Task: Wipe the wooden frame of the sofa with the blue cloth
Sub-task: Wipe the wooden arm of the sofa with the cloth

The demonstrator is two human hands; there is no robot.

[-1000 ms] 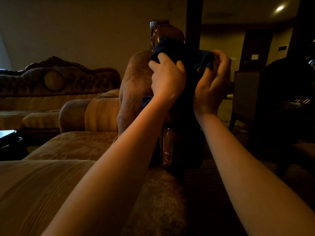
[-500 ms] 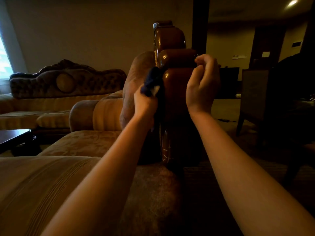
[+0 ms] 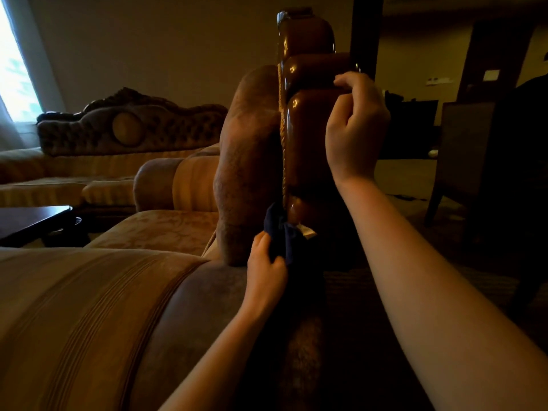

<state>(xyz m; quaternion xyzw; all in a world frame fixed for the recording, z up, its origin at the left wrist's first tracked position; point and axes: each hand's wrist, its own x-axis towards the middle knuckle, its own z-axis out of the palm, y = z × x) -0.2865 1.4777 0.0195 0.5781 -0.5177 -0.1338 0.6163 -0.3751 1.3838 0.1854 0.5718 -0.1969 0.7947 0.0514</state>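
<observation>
Left hand (image 3: 267, 271) grips the soft, limp cloth (image 3: 281, 232), bunched, low on the frame (image 3: 308, 120); right hand (image 3: 355, 126) grips the frame's edge.

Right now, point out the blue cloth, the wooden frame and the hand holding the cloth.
blue cloth (image 3: 280, 232): head view, bunched folds above the fingers.
wooden frame (image 3: 308, 126): head view, glossy rounded front.
left hand (image 3: 265, 269): head view, back of the hand.

No readable text anywhere in this dim room. Small white tag (image 3: 307, 231) on the blue cloth (image 3: 280, 237), lower centre of frame: blank or too small to read. Pale wall plates (image 3: 492, 75), upper right: no legible marking.
</observation>
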